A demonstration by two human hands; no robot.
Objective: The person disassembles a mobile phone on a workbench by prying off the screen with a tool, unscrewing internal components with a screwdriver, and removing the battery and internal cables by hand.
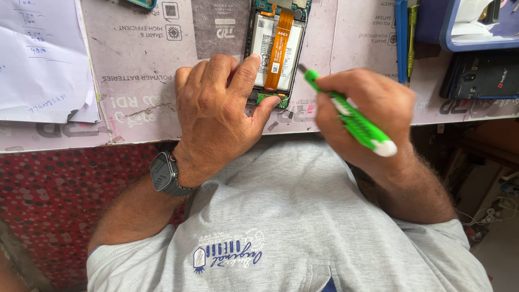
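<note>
The left hand [216, 108] lies spread with its fingertips pressing the opened phone [275, 51] flat on the surface [140, 70], apparently to steady it, while the right hand [367, 113] grips a green screwdriver [351, 116], tip just beside the phone's lower edge.

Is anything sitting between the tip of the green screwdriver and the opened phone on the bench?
Nothing visible does. The right hand holds the green plastic screwdriver with its tip just right of the opened phone; bare pink mat lies between. The left hand pins the phone's lower edge.
</note>
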